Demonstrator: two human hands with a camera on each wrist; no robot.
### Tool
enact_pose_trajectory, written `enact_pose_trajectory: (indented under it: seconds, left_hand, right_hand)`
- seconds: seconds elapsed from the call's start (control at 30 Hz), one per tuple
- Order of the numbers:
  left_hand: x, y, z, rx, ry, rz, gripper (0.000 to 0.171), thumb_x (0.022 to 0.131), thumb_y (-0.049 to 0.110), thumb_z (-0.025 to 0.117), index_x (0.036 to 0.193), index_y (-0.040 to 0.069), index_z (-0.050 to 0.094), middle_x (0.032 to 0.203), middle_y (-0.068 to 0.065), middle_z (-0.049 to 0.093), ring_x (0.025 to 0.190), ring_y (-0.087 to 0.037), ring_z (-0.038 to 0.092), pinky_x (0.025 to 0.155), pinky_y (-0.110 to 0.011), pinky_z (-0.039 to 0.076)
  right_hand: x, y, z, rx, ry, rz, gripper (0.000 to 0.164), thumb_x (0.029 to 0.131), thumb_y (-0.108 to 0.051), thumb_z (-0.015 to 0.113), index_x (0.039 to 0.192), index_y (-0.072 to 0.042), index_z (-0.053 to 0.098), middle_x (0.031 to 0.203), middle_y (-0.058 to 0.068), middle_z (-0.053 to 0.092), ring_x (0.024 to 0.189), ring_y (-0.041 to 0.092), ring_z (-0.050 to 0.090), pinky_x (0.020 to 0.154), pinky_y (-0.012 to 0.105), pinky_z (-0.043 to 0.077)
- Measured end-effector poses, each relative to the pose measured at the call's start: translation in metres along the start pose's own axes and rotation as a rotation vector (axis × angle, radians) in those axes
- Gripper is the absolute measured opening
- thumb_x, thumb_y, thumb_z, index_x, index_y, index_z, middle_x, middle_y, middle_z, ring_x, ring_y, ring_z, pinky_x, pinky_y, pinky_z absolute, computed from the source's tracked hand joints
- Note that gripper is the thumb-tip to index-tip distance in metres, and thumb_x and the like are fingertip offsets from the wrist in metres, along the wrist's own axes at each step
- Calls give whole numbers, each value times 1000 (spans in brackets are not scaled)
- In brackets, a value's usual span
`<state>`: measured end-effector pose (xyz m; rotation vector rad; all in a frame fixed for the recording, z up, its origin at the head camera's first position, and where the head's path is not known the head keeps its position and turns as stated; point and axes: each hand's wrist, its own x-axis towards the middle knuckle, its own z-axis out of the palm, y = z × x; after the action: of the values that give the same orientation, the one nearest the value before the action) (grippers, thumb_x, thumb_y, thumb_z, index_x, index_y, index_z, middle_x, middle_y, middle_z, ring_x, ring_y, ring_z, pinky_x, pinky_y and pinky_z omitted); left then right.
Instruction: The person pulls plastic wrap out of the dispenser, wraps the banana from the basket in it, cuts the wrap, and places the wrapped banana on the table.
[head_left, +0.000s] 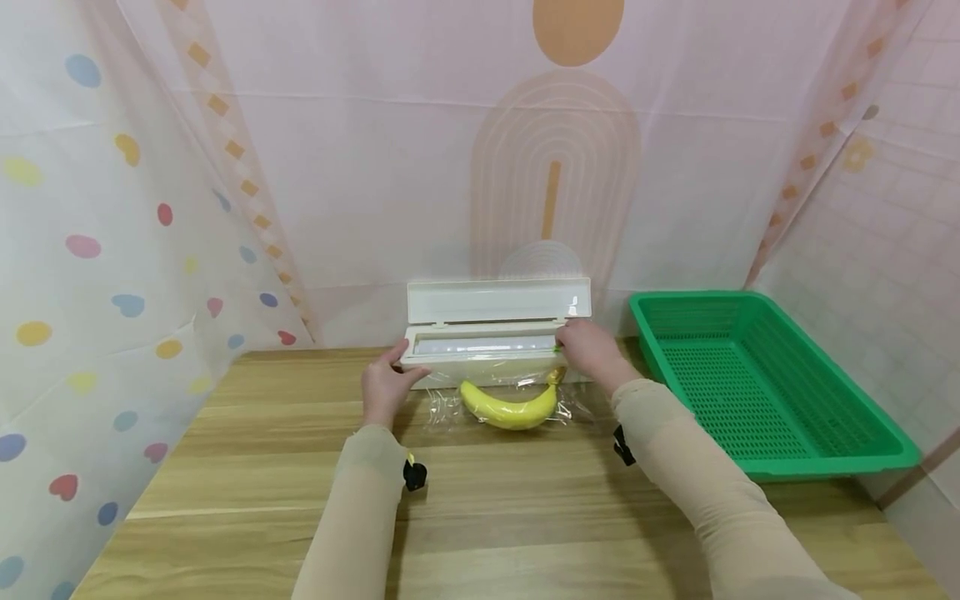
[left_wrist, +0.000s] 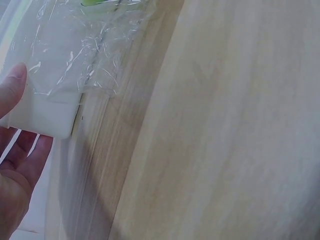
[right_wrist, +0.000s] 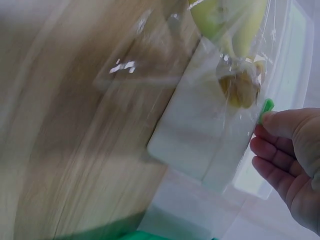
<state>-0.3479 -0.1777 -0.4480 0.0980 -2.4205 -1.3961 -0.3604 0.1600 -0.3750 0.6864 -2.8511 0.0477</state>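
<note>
A white cling film dispenser stands at the back of the table, its lid raised and a roll of film inside. Clear cling film hangs over its front edge and lies over a yellow banana. My left hand grips the dispenser's left end, thumb on the front face and fingers around the end. At the right end, my right hand pinches a small green slide cutter on the dispenser's edge. The banana's brown stem shows through the film, close to that hand.
A green plastic basket sits on the right of the wooden table. Patterned cloth hangs behind the table and along both sides. The dispenser's lid stands close to the back cloth.
</note>
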Motion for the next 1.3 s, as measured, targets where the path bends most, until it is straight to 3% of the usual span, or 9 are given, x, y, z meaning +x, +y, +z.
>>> enact_pose_trajectory:
  seconds: [0.23, 0.37, 0.8, 1.3]
  left_hand:
    - [2, -3, -6, -19, 0, -9, 65, 79, 21, 85, 138, 11, 59, 99, -15, 68, 77, -18, 56, 56, -22, 45]
    - [0, -2, -9, -15, -4, -23, 65, 80, 22, 85, 138, 11, 58, 92, -12, 66, 73, -16, 52, 54, -22, 43]
    - [1, -4, -6, -12, 6, 3, 65, 79, 20, 85, 138, 10, 58, 106, -17, 69, 82, -20, 58, 59, -20, 47]
    - [3, -4, -5, 1, 25, 30, 64, 79, 18, 85, 137, 7, 59, 115, -20, 68, 88, -26, 64, 62, -19, 48]
  right_hand:
    - [-7, 15, -8, -18, -17, 53, 14, 93, -2, 61, 90, -7, 73, 95, 10, 69, 84, 26, 64, 67, 39, 56]
    - [-9, 19, -7, -18, -19, 62, 12, 93, -3, 62, 93, -8, 73, 99, 10, 70, 87, 27, 64, 69, 39, 56]
    - [-10, 24, -5, -24, -2, 61, 11, 92, -1, 63, 94, -5, 73, 91, 12, 70, 80, 26, 64, 69, 39, 55]
    - [-10, 26, -5, -11, -17, 81, 15, 92, 1, 60, 100, -3, 73, 96, 14, 71, 88, 29, 66, 77, 41, 56]
